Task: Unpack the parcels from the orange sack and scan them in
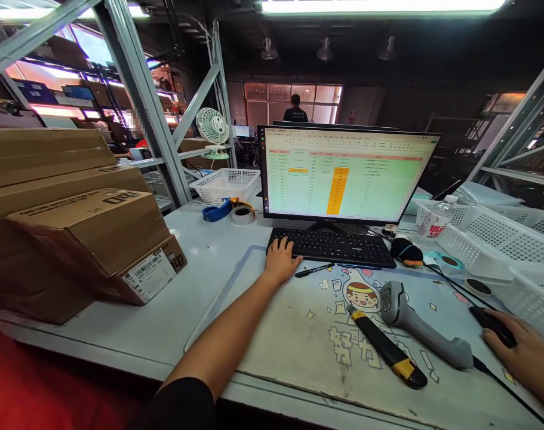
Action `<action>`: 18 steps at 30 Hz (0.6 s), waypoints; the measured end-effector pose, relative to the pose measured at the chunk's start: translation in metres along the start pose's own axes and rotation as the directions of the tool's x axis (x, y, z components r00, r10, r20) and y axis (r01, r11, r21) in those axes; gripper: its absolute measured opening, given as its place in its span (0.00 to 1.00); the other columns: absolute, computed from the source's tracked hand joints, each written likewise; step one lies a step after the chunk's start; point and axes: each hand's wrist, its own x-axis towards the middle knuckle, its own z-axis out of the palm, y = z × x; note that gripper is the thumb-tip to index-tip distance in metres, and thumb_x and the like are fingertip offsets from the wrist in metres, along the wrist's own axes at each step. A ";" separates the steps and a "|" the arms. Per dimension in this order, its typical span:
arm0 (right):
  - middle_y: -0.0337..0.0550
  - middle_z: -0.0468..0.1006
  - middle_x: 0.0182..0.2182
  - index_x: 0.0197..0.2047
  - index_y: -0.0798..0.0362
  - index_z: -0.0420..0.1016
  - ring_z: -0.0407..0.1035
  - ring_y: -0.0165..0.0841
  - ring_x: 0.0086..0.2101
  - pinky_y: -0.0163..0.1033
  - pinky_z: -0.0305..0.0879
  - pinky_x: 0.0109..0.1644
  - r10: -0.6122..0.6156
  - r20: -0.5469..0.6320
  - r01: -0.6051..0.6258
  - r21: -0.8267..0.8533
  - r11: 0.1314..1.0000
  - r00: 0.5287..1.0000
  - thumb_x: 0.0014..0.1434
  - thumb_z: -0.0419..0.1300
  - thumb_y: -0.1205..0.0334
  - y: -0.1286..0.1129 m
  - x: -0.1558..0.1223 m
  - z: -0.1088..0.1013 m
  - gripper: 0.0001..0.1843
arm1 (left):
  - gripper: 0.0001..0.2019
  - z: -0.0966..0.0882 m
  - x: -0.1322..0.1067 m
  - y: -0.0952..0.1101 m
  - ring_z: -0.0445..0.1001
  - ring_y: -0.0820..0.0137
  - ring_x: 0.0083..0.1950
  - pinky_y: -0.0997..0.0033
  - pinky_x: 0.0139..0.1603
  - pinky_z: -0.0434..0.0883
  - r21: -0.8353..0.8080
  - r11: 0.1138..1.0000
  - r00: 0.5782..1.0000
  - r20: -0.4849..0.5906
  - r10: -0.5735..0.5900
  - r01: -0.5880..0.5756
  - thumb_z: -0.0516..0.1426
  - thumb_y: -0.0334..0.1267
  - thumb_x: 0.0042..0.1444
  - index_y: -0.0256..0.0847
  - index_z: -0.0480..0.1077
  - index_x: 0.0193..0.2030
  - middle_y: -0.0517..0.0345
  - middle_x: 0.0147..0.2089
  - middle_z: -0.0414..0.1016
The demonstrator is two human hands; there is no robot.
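Note:
My left hand [281,258] rests with its fingers spread on the left end of a black keyboard [332,246]. My right hand [525,352] lies over a black mouse [491,325] at the right, fingers curved on it. Between the hands, on a worn desk mat [307,334] with cartoon prints, lie a grey barcode scanner [421,325], a black and yellow utility knife [386,349] and a black marker [314,270]. A monitor [343,176] behind the keyboard shows a green spreadsheet with orange cells.
Stacked cardboard boxes [74,221] fill the left of the white table [191,280]. White baskets [500,236] and a plastic bottle [435,218] stand at the right. Tape rolls [242,214], a tape dispenser [217,211], another basket [227,184] and a small fan [213,128] sit behind. A person [295,108] stands far back.

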 end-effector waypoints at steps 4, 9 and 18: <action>0.55 0.79 0.58 0.61 0.31 0.74 0.75 0.74 0.56 0.77 0.70 0.56 -0.018 0.021 0.019 -0.049 0.999 1.000 0.58 0.59 0.36 -0.008 -0.001 -0.007 0.29 | 0.35 -0.001 -0.005 0.004 0.52 0.40 0.83 0.44 0.83 0.54 0.052 0.998 0.998 0.061 -0.022 0.019 0.53 0.57 0.74 0.38 0.63 0.79 0.45 0.85 0.53; 0.59 0.78 0.60 0.66 0.36 0.72 0.73 0.70 0.61 0.70 0.71 0.58 -0.037 0.057 0.044 -0.116 0.992 0.998 0.62 0.57 0.39 -0.025 -0.005 -0.021 0.31 | 0.37 -0.001 -0.008 0.007 0.47 0.39 0.85 0.41 0.84 0.50 0.040 0.999 0.994 0.109 -0.030 0.026 0.49 0.59 0.75 0.39 0.58 0.82 0.46 0.87 0.47; 0.61 0.78 0.60 0.63 0.43 0.74 0.73 0.72 0.60 0.72 0.71 0.60 -0.003 0.072 0.014 -0.154 0.988 0.997 0.60 0.55 0.36 -0.020 0.000 -0.019 0.34 | 0.34 -0.002 -0.007 0.010 0.46 0.40 0.85 0.38 0.84 0.51 0.046 0.999 0.992 0.127 0.000 -0.006 0.49 0.57 0.75 0.42 0.61 0.81 0.49 0.87 0.46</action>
